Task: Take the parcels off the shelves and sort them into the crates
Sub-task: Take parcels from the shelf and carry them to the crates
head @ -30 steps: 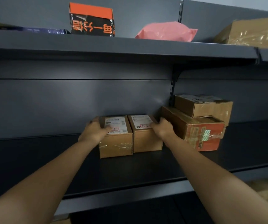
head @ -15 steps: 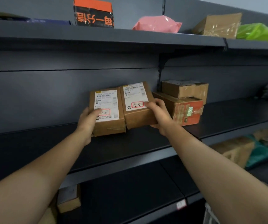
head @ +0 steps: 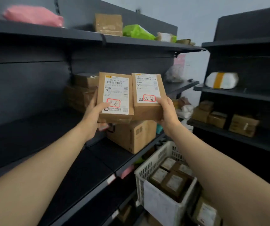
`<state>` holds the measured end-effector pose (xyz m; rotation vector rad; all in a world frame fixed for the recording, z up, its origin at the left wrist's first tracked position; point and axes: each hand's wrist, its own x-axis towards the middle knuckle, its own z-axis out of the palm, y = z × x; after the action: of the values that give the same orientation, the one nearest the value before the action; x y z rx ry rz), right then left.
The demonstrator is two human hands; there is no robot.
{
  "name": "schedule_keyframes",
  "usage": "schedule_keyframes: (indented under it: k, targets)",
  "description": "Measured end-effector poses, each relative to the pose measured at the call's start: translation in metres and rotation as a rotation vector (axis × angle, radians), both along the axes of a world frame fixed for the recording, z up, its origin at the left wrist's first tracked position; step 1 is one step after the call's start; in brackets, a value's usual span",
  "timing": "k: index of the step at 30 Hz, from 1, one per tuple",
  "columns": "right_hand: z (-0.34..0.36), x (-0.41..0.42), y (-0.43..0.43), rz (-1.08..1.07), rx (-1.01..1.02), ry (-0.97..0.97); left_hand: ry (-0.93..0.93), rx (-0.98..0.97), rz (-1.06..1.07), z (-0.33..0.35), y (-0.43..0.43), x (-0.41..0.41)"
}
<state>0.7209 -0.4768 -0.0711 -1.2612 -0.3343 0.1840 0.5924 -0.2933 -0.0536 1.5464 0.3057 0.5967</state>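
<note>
I should carry both small brown cardboard parcels level and read their red-circled labels before dropping them into the white slatted plastic crate (head: 149, 170) below them. My left hand (head: 93, 117) grips the left parcel (head: 115, 95) from underneath, thumb on its label; my right hand (head: 167, 114) clasps the right parcel (head: 148, 94) likewise, edges touching.

A parcel storeroom: dark metal shelving (head: 82, 34) holds labelled brown cardboard boxes (head: 131, 136), above a white plastic lattice crate (head: 152, 167).
</note>
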Motion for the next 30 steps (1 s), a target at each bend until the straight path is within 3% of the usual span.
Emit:
schedule_keyframes:
  k: [9,16,23,30]
  targets:
    - [-0.069,0.056,-0.272,-0.355,-0.184,0.14,0.185,-0.101,-0.335,-0.075,-0.236,0.131]
    - [-0.154,0.078,-0.401,-0.53,-0.466,0.353,0.46,-0.045,-0.467,-0.159,-0.337,0.19]
    - [-0.257,0.119,-0.451,-0.685,-0.692,0.65,0.617,0.091,-0.615,-0.256,-0.374,0.269]
    - [-0.359,0.148,-0.443,-0.655,-0.609,0.892,0.821,0.184,-0.678,-0.344,-0.385,0.322]
